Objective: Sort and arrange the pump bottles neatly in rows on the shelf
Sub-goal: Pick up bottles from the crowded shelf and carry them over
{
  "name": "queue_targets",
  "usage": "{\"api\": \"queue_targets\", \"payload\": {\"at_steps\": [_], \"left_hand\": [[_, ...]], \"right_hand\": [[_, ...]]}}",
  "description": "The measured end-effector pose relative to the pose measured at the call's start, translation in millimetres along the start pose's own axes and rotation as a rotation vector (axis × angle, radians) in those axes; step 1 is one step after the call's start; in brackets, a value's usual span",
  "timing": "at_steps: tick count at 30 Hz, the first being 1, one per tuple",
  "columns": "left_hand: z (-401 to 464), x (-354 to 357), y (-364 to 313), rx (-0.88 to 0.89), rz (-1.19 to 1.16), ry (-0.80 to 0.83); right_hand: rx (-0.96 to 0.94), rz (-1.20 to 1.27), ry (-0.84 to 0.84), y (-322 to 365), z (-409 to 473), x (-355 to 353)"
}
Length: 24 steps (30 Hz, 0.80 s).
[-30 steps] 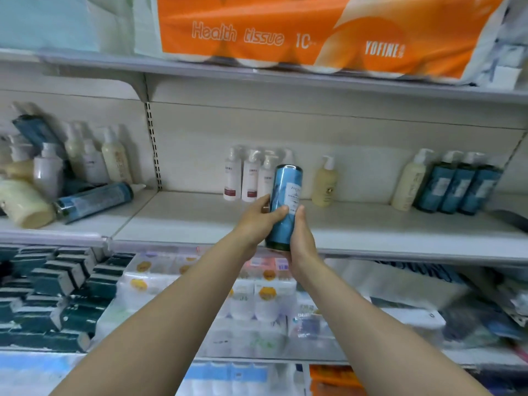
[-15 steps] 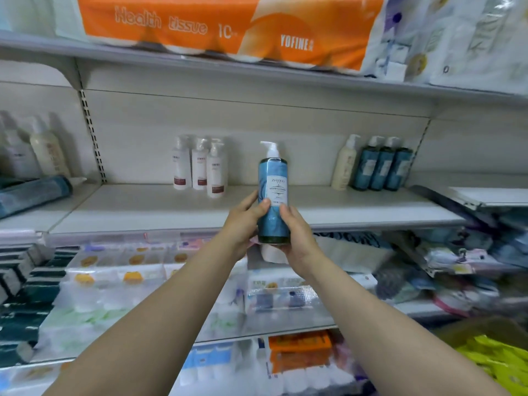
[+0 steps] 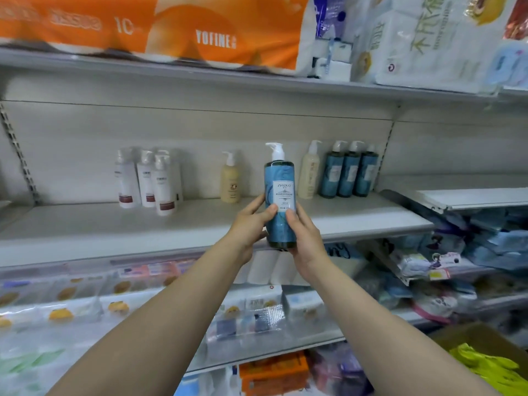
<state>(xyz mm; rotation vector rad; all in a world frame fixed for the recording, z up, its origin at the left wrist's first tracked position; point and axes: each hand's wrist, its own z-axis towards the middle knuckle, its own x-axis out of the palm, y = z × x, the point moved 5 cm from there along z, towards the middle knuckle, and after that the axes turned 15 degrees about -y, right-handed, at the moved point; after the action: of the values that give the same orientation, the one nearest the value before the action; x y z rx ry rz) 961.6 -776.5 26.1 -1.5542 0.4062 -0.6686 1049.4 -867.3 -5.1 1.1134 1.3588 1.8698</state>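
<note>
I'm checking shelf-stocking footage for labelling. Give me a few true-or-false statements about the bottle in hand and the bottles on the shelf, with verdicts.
1. Both hands grip the blue pump bottle: the left hand and the right hand. True.
2. The held bottle lies on its side. False: it is upright, pump on top.
3. Three blue bottles stand together at the right end of the shelf. True.
4. The white bottles stand right of the held bottle. False: they stand to its left.
5. A cream bottle stands alone between the white bottles and the held bottle. True.
</note>
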Motion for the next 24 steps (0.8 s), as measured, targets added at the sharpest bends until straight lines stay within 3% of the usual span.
{"api": "queue_targets", "payload": {"at_steps": [24], "left_hand": [[141.0,266.6,48.2,-0.082,-0.029,-0.087]], "right_hand": [[-0.040,-0.125,-0.051,23.0,238.0,-204.8]]}}
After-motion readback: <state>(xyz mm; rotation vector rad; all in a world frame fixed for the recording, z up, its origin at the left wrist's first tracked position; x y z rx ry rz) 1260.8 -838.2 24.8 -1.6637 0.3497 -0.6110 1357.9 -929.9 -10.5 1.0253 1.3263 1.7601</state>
